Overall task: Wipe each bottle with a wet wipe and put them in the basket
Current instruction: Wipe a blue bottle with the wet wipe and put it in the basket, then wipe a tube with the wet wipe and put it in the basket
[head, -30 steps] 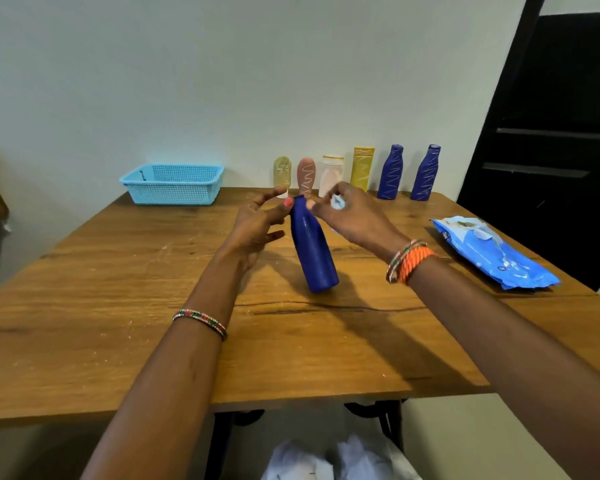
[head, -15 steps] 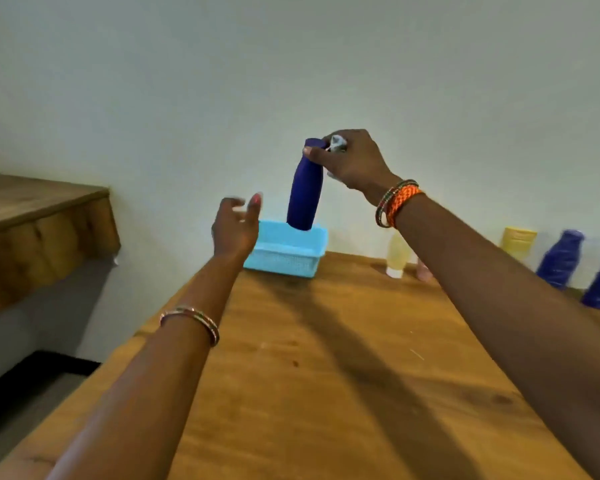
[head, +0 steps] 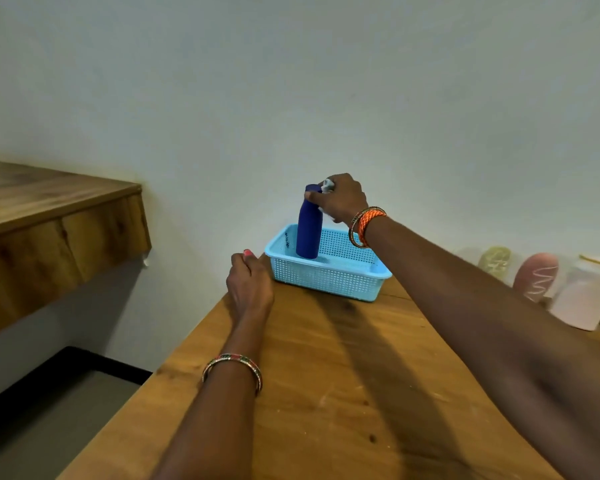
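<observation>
A dark blue bottle (head: 308, 230) stands upright inside the light blue basket (head: 326, 277) at the table's far left corner. My right hand (head: 340, 197) grips the bottle's neck from the right, with a crumpled white wet wipe (head: 327, 185) bunched in the same fingers. My left hand (head: 248, 284) hovers just left of the basket's near corner, fingers curled, holding nothing. Along the wall at the right stand a beige bottle (head: 494, 260), a pink bottle (head: 536, 277) and a pale container (head: 582, 299).
The wooden table (head: 326, 393) has its left edge running close to my left forearm. A second wooden surface (head: 49, 216) sits at the left, with a floor gap between. The wall lies right behind the basket.
My right hand carried the blue bottle from the table's middle over to the basket and lowered it inside. My left hand let go of the bottle and dropped beside the basket.
</observation>
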